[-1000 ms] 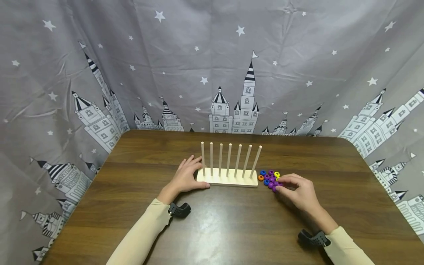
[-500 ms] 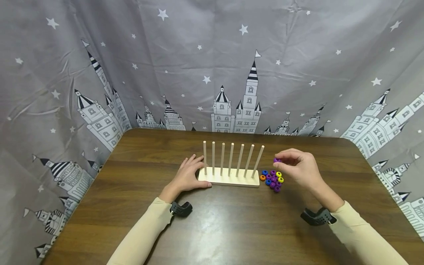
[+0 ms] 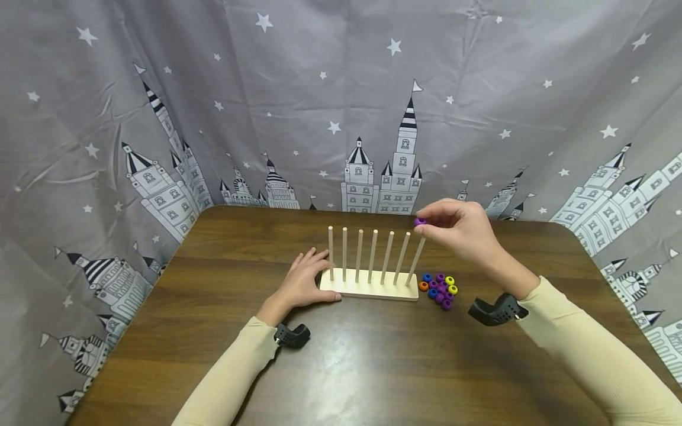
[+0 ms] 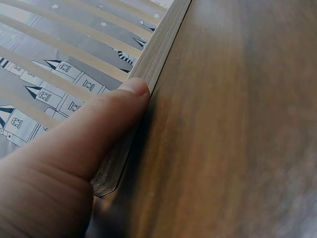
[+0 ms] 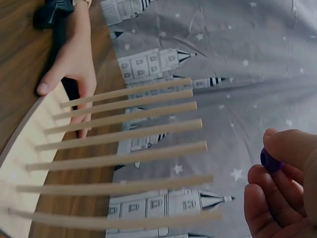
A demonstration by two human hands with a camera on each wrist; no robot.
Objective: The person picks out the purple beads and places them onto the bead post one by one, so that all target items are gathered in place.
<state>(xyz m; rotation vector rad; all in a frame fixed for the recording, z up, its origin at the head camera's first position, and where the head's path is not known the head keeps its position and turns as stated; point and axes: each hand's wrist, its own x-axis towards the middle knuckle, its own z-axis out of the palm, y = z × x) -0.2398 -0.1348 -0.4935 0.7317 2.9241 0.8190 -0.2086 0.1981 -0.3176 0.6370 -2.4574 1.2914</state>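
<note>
A wooden peg stand (image 3: 370,286) with several upright bare pegs stands on the table. My left hand (image 3: 305,281) holds its left end, thumb (image 4: 121,106) along the front edge and fingers at the back. Between the thumb and fingertips of my right hand (image 3: 463,229) is a purple bead (image 3: 420,222). In the head view that bead is at the top of the rightmost peg; I cannot tell whether it is threaded on. The right wrist view shows the bead (image 5: 271,161) apart from the peg tips. Loose purple beads (image 3: 446,305) lie right of the stand.
Among the loose beads are yellow beads (image 3: 452,289), blue beads (image 3: 427,277) and an orange bead (image 3: 423,286). The brown wooden table (image 3: 256,378) reaches back to a grey curtain (image 3: 298,148) printed with castles and stars.
My right hand has picked a purple bead from the pile, lifted it and carried it left to the top of the rightmost peg. My left hand keeps its place on the stand.
</note>
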